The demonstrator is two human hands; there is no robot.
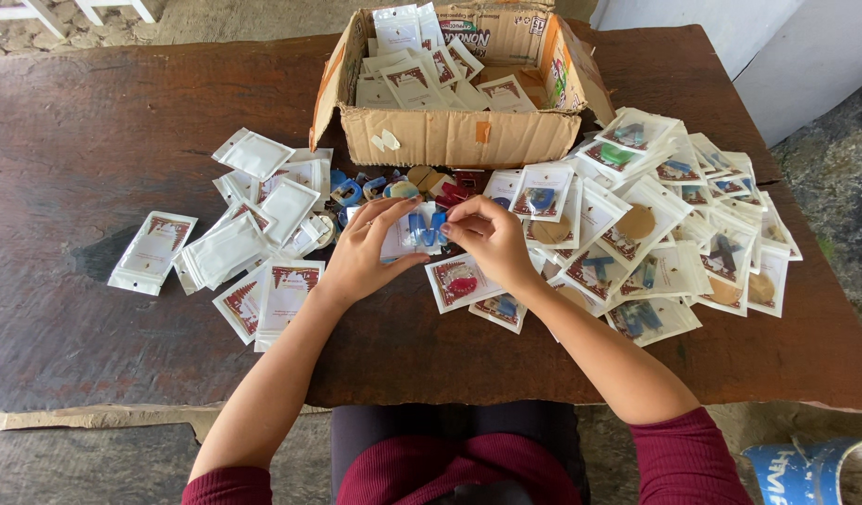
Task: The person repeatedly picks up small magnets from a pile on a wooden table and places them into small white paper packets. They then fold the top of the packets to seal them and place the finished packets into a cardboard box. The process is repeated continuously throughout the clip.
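Note:
Both of my hands meet over the middle of a dark wooden table (94, 309). My left hand (365, 251) holds a small clear pouch (414, 234) with a blue piece inside. My right hand (492, 238) pinches the same pouch at its right top edge. Under my right wrist lies a filled pouch with a red piece (459, 281). Small loose coloured pieces (393, 187) lie just beyond my fingers, in front of the box.
An open cardboard box (449, 136) with several pouches stands at the back. Empty white pouches (253, 234) are heaped on the left, filled pouches (665, 234) on the right. A blue item (805, 468) sits on the floor at bottom right.

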